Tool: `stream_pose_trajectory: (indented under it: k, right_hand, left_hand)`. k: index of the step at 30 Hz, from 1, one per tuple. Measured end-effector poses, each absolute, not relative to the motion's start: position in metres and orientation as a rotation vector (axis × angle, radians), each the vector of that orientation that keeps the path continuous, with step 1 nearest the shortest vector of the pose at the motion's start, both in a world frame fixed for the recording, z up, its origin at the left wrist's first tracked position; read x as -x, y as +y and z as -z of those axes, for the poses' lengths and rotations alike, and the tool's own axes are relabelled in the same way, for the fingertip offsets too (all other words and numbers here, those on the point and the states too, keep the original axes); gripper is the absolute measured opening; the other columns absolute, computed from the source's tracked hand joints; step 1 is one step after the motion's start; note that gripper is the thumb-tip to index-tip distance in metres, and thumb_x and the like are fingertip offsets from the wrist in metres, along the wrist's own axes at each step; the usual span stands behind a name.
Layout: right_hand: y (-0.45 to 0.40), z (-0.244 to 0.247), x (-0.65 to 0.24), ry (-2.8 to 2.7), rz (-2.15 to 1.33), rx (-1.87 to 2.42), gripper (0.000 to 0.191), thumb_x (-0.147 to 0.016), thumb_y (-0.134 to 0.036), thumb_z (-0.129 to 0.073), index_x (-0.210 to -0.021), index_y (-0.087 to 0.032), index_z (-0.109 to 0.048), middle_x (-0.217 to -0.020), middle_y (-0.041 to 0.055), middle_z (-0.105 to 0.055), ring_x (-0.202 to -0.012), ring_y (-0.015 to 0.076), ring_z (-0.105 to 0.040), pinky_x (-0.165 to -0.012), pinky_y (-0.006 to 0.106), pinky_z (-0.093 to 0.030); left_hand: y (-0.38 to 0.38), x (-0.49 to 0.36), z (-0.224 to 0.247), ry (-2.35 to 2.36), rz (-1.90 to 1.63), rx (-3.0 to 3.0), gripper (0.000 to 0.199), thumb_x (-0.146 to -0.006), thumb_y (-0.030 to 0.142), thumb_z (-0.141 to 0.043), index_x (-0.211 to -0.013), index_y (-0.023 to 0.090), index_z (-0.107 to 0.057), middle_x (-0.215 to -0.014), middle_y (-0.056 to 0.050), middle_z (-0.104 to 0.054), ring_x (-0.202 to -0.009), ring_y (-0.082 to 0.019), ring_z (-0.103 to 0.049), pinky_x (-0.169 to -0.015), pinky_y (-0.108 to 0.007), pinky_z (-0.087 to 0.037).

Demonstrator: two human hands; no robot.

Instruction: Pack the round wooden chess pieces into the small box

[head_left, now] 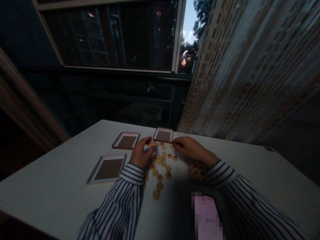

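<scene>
Round wooden Chinese chess pieces (163, 159) lie scattered on the white table between my hands, some with red or dark characters facing up and others blank side up. My left hand (141, 154) pinches one Chinese chess piece with a red mark (151, 143) between thumb and fingers, just above the tabletop. At the far side of the scatter, my right hand (191, 149) has its fingertips closed at the edge of a pale Chinese chess piece (171, 146). Under my right wrist sits a group of closely packed pieces (196, 171), partly hidden by the sleeve.
A small open box (163, 129) stands beyond the pieces. Two more shallow boxes or lids, one brown-rimmed (115, 144) and one larger and white-rimmed (93, 173), lie to the left. A pixelated phone-like object (207, 216) lies in front. A string curtain (200, 100) hangs behind the table.
</scene>
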State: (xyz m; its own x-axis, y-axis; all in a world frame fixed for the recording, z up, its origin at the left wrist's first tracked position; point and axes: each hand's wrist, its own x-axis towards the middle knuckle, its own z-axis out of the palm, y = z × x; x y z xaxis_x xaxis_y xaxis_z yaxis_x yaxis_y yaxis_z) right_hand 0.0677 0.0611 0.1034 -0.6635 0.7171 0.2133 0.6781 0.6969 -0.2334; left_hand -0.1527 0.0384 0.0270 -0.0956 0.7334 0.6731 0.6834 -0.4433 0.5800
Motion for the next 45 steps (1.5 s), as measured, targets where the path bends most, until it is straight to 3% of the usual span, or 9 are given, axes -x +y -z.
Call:
stream_pose_trajectory:
  k: [23, 36, 45]
  right_hand:
    - [0.038, -0.101, -0.137, -2.323, -0.329, 1.130, 0.026, -0.083, -0.028, -0.045, -0.096, -0.018, -0.066, -0.094, 0.0047, -0.068, -0.085, 0.0176, -0.061, -0.075, 0.027, -0.045]
    - [0.036, -0.086, -0.154, -2.198, -0.430, 1.148, 0.025, -0.082, -0.026, -0.047, -0.097, -0.019, -0.066, -0.094, 0.0047, -0.067, -0.083, 0.0165, -0.061, -0.074, 0.027, -0.046]
    - [0.038, -0.073, -0.159, -2.122, -0.508, 1.157, 0.025, -0.082, -0.024, -0.046, -0.098, -0.019, -0.065, -0.093, 0.0042, -0.067, -0.084, 0.0164, -0.061, -0.075, 0.028, -0.045]
  left_hand:
    - [0.023, 0.066, -0.042, 1.265, -1.421, -1.802, 0.034, -0.072, 0.026, -0.059, -0.105, 0.017, -0.056, -0.101, -0.008, -0.063, -0.088, -0.017, -0.060, -0.081, -0.032, -0.048]
    - [0.030, 0.022, -0.040, 1.125, -1.358, -1.655, 0.028, -0.070, 0.025, -0.061, -0.096, 0.015, -0.059, -0.089, -0.006, -0.064, -0.074, -0.012, -0.059, -0.071, -0.027, -0.049]
    - [0.033, 0.008, -0.040, 1.083, -1.338, -1.534, 0.025, -0.068, 0.020, -0.063, -0.091, 0.014, -0.060, -0.088, -0.007, -0.066, -0.076, -0.013, -0.062, -0.072, -0.027, -0.050]
